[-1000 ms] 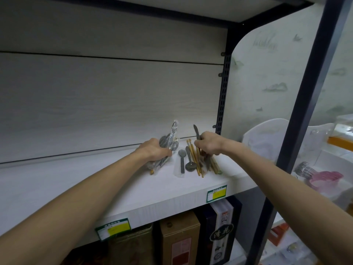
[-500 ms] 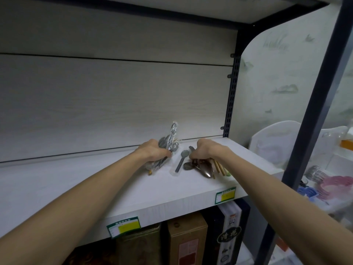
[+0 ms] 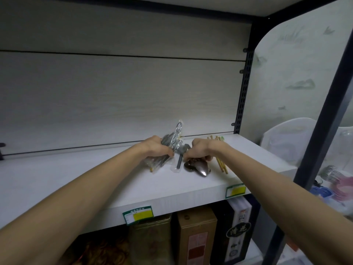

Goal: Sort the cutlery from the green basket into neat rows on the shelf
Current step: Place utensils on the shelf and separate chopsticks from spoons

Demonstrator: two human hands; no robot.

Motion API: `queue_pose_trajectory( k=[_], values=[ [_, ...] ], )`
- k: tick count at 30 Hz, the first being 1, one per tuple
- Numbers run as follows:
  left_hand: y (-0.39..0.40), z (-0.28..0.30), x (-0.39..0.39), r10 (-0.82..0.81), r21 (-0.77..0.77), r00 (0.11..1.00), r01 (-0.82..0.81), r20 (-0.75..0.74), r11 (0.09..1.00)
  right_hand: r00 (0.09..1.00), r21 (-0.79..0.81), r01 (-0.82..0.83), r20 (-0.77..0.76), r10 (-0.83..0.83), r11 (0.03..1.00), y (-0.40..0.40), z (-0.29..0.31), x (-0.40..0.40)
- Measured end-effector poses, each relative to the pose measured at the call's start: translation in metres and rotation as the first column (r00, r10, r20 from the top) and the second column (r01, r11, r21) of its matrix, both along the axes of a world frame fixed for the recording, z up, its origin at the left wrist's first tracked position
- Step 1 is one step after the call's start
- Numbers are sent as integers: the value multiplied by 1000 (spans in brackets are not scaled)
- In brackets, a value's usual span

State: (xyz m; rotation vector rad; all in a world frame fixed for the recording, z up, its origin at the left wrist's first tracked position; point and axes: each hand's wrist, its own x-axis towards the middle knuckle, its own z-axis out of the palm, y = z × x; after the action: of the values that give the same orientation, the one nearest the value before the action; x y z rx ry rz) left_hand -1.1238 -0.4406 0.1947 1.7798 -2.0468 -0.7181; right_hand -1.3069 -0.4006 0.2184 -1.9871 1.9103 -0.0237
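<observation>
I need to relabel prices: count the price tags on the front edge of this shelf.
2. One price tag sits on the shelf edge below the left forearm; the other price tag is further right, under the right forearm. Arms may hide more.

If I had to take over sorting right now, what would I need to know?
Left hand: closed around a bundle of spoons in clear wrappers, resting on the shelf.
Right hand: fingers down on a pile of loose metal spoons, seemingly gripping them.
A single wrapped spoon lies between the hands. The wooden chopsticks lie just right of the right hand, partly under the wrist.
The green basket is not in view.
Done: cutlery is on the shelf, roughly grouped by kind.
Left: straighten each group into neat rows; nothing is lined up yet.
</observation>
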Motion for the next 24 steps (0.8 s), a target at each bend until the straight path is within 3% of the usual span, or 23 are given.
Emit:
queue_pose_trajectory(
  k=[11, 18, 24],
  values=[
    [14, -2, 37, 65, 77, 983, -52, -170, 996, 973, -102, 77, 226, -52, 992, -1, -9, 14],
    [25, 4, 81, 71, -12, 992, -72, -101, 997, 993, -246, 60, 111, -33, 967, -11, -22, 56],
    [34, 15, 143, 139, -105, 988, -145, -60, 984, 993, -275, -70, 74, 94, 959, -9, -25, 114]
  ],
)
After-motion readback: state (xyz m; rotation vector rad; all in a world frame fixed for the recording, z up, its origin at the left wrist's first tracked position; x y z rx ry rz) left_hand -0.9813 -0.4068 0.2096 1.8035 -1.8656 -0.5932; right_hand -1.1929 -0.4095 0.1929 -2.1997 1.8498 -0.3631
